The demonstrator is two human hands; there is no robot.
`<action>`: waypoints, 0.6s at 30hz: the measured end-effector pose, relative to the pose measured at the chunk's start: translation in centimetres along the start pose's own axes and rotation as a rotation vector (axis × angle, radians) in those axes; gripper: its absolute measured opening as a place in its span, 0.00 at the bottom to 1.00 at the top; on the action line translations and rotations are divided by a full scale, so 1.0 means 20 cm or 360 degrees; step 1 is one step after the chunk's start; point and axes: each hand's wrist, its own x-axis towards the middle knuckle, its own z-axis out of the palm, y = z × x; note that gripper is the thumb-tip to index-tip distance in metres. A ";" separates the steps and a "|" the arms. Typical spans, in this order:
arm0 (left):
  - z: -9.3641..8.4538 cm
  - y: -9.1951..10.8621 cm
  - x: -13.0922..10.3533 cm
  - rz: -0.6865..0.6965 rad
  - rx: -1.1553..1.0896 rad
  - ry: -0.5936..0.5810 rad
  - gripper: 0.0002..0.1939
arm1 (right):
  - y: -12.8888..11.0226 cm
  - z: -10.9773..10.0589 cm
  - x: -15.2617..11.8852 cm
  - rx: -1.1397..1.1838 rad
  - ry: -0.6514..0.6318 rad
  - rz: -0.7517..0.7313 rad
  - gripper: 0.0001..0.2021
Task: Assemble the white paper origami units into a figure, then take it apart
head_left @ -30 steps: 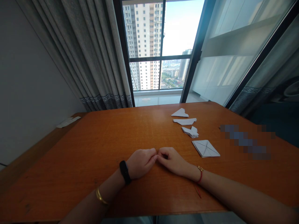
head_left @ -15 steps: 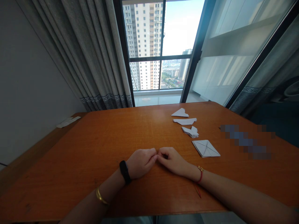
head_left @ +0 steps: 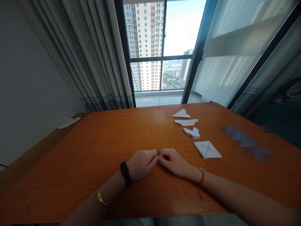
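Observation:
My left hand (head_left: 142, 164) rests on the wooden table (head_left: 113, 135) with its fingers curled in. My right hand (head_left: 172, 162) lies beside it, thumb and fingers bent into a loop, and nothing shows inside the loop. The fingertips of both hands meet in the middle. Nearest to my right hand is a folded white paper square (head_left: 208, 149) with crossing creases. Beyond it lie a folded paper piece with several layers (head_left: 192, 133), a long narrow folded paper (head_left: 186, 122) and a triangular folded paper (head_left: 181, 113).
A blurred-out patch (head_left: 246, 142) covers something at the table's right side. White paper strips (head_left: 69, 122) lie at the far left edge by the wall. Behind the table hang grey curtains (head_left: 98, 56) beside a window (head_left: 162, 58). A red cord dangles from my right wrist.

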 end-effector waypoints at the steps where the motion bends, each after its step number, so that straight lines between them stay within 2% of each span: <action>1: 0.00 0.00 0.00 -0.0002 -0.0001 0.0000 0.12 | 0.00 0.00 0.00 -0.0002 0.0001 0.0003 0.13; 18: -0.01 0.01 0.00 -0.0017 0.0011 -0.0023 0.12 | -0.01 0.00 0.00 -0.0001 -0.0023 -0.0017 0.15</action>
